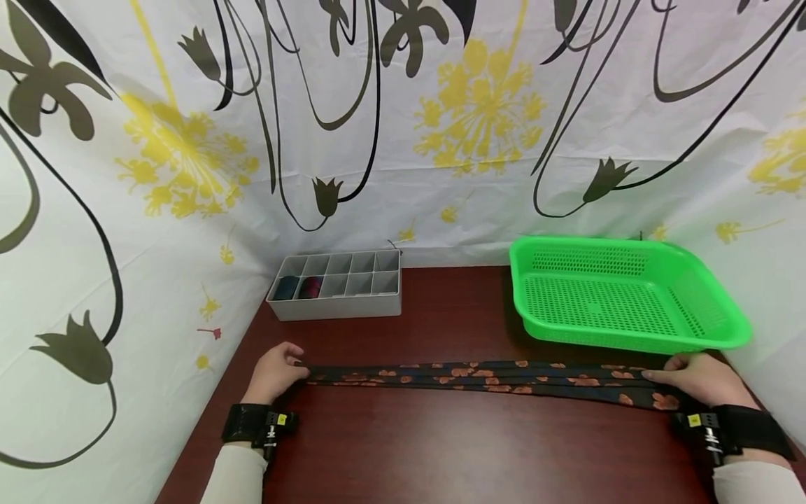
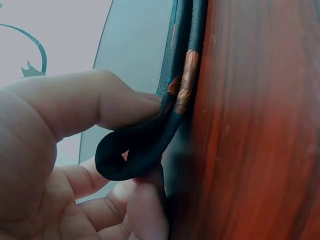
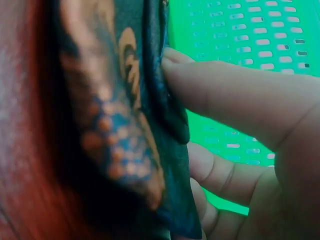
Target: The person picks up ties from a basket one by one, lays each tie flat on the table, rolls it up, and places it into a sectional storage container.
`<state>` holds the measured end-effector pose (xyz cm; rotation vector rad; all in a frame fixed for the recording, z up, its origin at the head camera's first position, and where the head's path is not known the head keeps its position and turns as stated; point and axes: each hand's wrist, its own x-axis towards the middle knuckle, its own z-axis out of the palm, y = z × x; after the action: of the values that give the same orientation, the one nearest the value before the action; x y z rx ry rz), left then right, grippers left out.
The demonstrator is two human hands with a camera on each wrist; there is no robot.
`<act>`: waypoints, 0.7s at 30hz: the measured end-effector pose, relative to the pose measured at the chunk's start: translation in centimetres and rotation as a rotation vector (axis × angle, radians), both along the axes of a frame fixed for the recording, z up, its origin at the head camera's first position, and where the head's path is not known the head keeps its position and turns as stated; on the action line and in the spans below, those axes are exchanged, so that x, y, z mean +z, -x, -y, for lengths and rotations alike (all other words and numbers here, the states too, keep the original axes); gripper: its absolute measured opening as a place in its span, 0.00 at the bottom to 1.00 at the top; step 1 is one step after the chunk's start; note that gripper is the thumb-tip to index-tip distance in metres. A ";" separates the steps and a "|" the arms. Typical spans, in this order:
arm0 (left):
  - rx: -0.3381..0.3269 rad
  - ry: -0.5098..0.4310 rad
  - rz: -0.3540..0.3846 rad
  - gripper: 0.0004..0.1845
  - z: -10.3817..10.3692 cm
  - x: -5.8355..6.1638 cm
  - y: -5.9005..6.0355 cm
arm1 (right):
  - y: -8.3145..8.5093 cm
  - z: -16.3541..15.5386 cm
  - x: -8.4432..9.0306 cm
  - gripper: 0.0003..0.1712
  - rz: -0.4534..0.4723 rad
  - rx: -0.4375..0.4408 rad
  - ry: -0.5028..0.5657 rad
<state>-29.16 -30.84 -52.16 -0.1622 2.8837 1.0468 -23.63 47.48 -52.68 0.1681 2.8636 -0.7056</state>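
A dark floral cloth with orange blossoms is gathered lengthwise into a long, pleated band across the table. My left hand pinches its narrower left end. In the left wrist view that end of the cloth curls into a small loop between thumb and fingers. At the wider right end, my right hand pinches the folds, thumb on the near face and fingers behind, as the right wrist view shows on the cloth. The band runs nearly straight between both hands, close over the table.
Behind the right hand stands a green perforated basket. A grey divided box sits at the back left, with a dark teal item and a dark red item in two compartments. Floral fabric hangs behind the brown table.
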 end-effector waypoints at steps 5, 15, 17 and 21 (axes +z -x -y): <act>-0.004 -0.003 -0.003 0.22 0.3 -0.1 0.1 | -0.5 0.0 0.3 0.35 0.000 0.005 0.014; 0.014 0.007 -0.005 0.23 0.5 -0.2 -0.2 | 0.2 0.8 1.8 0.41 -0.091 -0.056 -0.034; 0.007 0.012 -0.013 0.23 0.5 -0.1 -0.2 | 0.5 1.0 1.4 0.44 -0.091 -0.062 -0.037; 0.009 0.007 -0.019 0.23 0.4 0.0 -0.3 | 0.9 1.0 0.5 0.47 -0.102 -0.072 -0.050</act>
<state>-28.90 -31.19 -52.20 -0.1666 2.9065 1.0447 -24.58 46.53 -52.18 0.2509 2.9876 -0.6749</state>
